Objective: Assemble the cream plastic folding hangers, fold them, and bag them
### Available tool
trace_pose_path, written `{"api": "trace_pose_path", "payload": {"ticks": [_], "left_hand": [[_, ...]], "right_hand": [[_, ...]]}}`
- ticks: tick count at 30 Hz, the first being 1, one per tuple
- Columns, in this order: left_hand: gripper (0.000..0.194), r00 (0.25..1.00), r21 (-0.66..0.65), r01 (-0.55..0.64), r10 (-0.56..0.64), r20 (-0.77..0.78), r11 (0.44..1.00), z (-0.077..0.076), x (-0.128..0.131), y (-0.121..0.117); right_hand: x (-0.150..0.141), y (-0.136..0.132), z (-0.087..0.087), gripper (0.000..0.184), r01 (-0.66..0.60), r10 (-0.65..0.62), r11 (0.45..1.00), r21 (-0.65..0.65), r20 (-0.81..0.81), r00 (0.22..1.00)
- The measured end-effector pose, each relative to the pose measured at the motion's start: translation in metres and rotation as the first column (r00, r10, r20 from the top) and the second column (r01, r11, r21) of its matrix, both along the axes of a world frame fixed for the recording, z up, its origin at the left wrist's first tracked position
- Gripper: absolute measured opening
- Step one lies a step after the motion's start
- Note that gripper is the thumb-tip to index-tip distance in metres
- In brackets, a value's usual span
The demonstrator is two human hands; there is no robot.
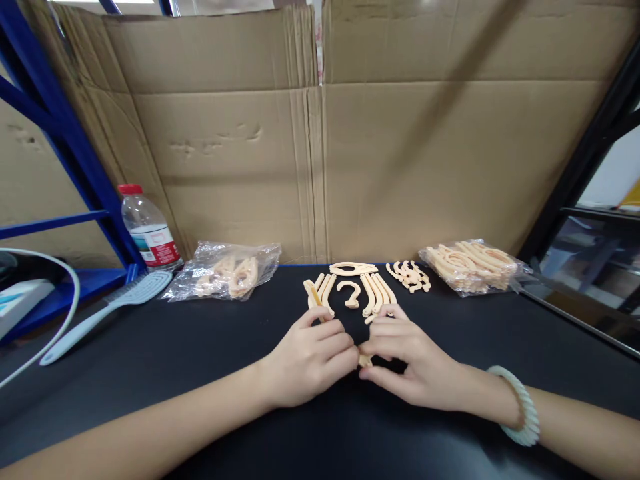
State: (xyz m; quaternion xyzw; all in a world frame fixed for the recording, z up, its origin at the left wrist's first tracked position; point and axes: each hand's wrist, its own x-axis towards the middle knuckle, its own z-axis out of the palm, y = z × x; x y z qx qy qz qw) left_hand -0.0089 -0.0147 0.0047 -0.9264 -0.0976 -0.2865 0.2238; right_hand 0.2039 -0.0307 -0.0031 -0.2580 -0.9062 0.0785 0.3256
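Note:
My left hand [310, 360] and my right hand [407, 363] meet fingertip to fingertip over the black table [200, 373], both pinched on a small peach plastic piece [365, 361]. A thin peach stick [317, 299] rises from my left fingers. Just beyond the hands lie loose peach plastic parts: curved strips on the left [323, 290], a hook [349, 292], curved strips on the right [377, 293], an arched piece [353, 269] and several small clips [410, 275].
A clear bag of peach parts [227, 272] lies at the left, another bag [470, 265] at the right. A water bottle [147, 230] and a pale blue hairbrush [107, 310] sit at far left by a blue rack. Cardboard [320, 133] walls the back.

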Motion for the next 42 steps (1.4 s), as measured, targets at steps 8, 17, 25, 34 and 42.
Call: {"api": "trace_pose_path", "payload": {"ticks": [8,17,25,34,42], "left_hand": [[0.029,0.979,-0.116,-0.130,0.109,-0.174,0.985,0.024,-0.025,0.033],[0.027,0.935,-0.364,-0.317,0.225,-0.273,0.876,0.018,-0.056,0.067],[0.029,0.949,-0.492,-0.314,0.268,-0.163,0.812,0.013,-0.055,0.061],[0.023,0.977,-0.435,-0.206,0.206,-0.049,0.876,0.006,-0.036,0.041],[0.017,0.983,-0.386,-0.185,0.164,-0.088,0.904,0.004,-0.037,0.041]], "right_hand": [[0.006,0.010,0.002,0.010,0.058,-0.063,0.997,-0.043,-0.143,0.988],[0.007,0.013,0.001,0.008,0.063,-0.080,0.994,-0.088,-0.214,0.974],[0.013,0.025,0.000,0.011,0.114,-0.113,0.993,-0.006,-0.188,0.976],[-0.001,0.071,0.009,0.009,0.123,-0.121,0.992,0.004,-0.128,0.984],[-0.012,0.090,0.005,0.005,0.120,-0.123,0.991,-0.064,-0.045,0.991]]}}
